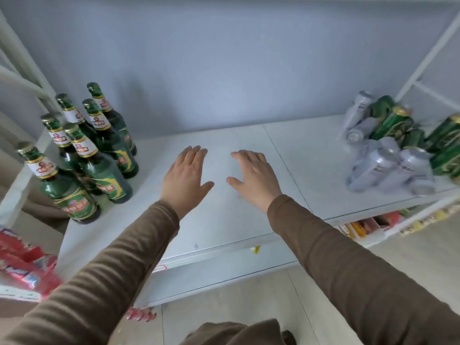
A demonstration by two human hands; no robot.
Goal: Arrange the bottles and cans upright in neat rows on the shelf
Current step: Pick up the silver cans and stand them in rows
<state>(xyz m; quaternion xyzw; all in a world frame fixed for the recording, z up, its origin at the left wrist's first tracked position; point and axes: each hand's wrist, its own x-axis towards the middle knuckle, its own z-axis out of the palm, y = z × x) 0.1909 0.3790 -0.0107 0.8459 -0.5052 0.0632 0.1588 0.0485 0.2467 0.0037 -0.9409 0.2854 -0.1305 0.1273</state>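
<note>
Shelf [249, 220]: white, bare in the middle. Bottles [99, 155] are stood upright in a loose cluster at the left end, nearer the left hand [185, 179]; cans [398, 148] are heaped at the right end, mostly on their sides, nearer the right hand [254, 179]. Both hands are held flat over the middle, fingers straight and close together, nothing gripped.

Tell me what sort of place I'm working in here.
Probably a small shop or its stockroom. A white metal shelf carries green beer bottles on the left and a heap of cans on the right, and packaged goods fill the shelf below.
</note>
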